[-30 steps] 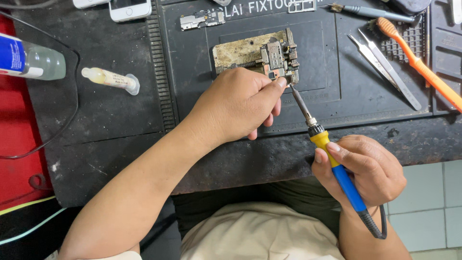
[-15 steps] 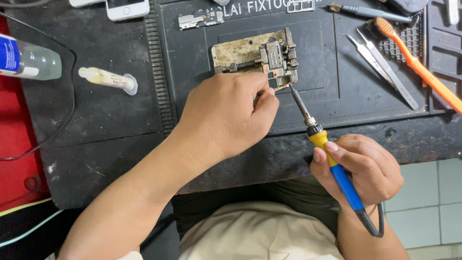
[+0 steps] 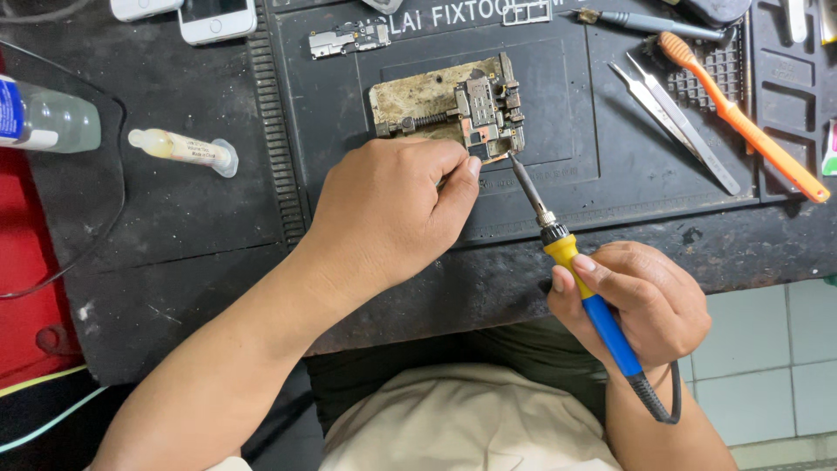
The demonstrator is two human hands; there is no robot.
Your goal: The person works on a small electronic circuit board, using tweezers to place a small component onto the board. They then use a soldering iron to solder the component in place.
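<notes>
A small circuit board point(image 3: 486, 113) sits clamped in a worn metal holder point(image 3: 414, 100) on a dark work mat point(image 3: 558, 105). My left hand point(image 3: 384, 218) rests on the mat just below the holder, fingers curled and pinched at the board's lower edge; whatever it pinches is too small to see. My right hand point(image 3: 641, 301) grips a soldering iron point(image 3: 580, 270) with a yellow and blue handle. Its metal tip touches the lower right corner of the board.
Tweezers point(image 3: 676, 122) and an orange-handled brush point(image 3: 741, 118) lie at the right of the mat. A flux syringe point(image 3: 179, 148) and a clear bottle point(image 3: 48, 113) lie at the left. A white phone point(image 3: 214, 16) and a small metal part point(image 3: 349, 37) lie at the top.
My left hand has slid slightly left and down along the board's lower edge. The soldering iron has stayed with its tip at the board's lower right corner.
</notes>
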